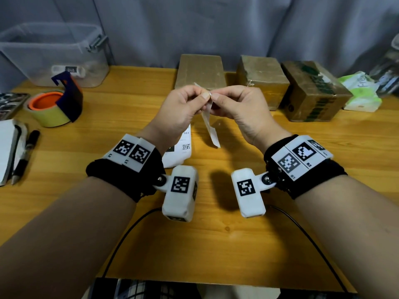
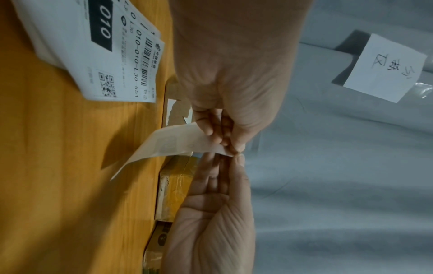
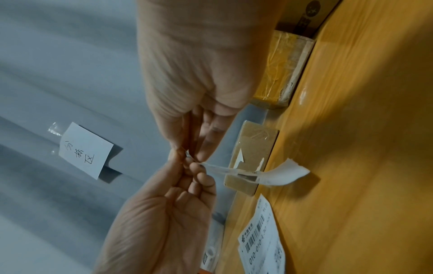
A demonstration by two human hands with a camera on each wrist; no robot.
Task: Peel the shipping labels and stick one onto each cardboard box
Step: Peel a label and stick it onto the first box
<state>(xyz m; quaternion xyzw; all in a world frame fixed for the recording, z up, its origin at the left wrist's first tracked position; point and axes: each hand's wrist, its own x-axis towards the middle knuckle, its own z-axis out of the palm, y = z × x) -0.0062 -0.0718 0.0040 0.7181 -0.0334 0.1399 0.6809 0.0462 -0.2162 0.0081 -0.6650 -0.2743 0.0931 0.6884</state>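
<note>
Both hands are raised over the middle of the wooden table (image 1: 216,244). My left hand (image 1: 204,97) and right hand (image 1: 216,97) each pinch the top corner of one white shipping label (image 1: 210,128), which hangs down between them and curls at its free end (image 3: 281,176). The left wrist view shows the fingertips of both hands meeting at that label corner (image 2: 225,151). A stack of printed labels (image 1: 181,149) lies flat under my left wrist. Three cardboard boxes stand in a row behind: a flat one (image 1: 200,70), a taped one (image 1: 261,78) and a printed one (image 1: 313,93).
A clear plastic bin (image 1: 54,55) stands at the back left, with a tape roll in its dispenser (image 1: 51,106) in front of it. Pens (image 1: 26,152) and a notebook (image 1: 6,147) lie at the left edge. A green-white packet (image 1: 360,91) sits far right. Grey curtain behind.
</note>
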